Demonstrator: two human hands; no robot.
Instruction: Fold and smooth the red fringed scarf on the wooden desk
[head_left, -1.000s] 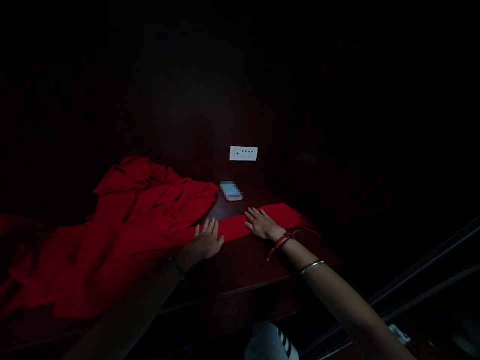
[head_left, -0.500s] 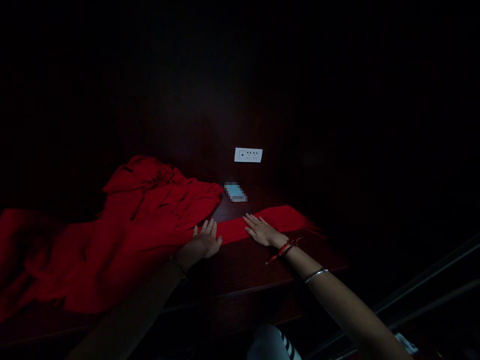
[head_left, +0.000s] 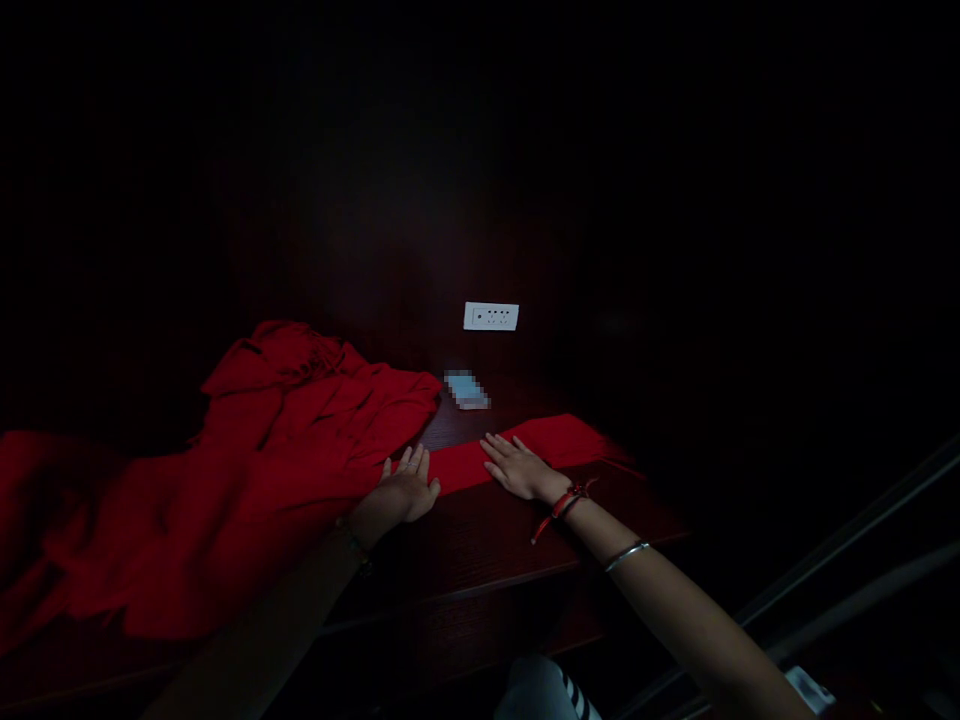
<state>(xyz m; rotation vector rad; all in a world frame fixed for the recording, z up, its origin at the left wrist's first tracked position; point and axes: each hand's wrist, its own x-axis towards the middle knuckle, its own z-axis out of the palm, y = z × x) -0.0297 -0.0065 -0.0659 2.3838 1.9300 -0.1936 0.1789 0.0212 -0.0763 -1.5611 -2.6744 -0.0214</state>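
A large red cloth (head_left: 247, 470) lies bunched across the left of a dark wooden table (head_left: 495, 545). One narrow end of it stretches flat to the right. My left hand (head_left: 407, 488) rests palm down on the cloth where the bunched part meets the flat strip. Fingers spread, my right hand (head_left: 519, 467) lies flat on the strip a little further right. Its wrist carries a red string bracelet and a thin metal bangle. Neither hand grips anything.
A small pale, blurred object (head_left: 466, 389) lies on the table behind the cloth. A white socket plate (head_left: 490, 316) is set in the dark wall above it. The table's right end lies near the strip's tip. The surroundings are very dark.
Both hands have slid slightly leftward along the flat strip and stay pressed flat on it. The cloth itself has barely shifted.
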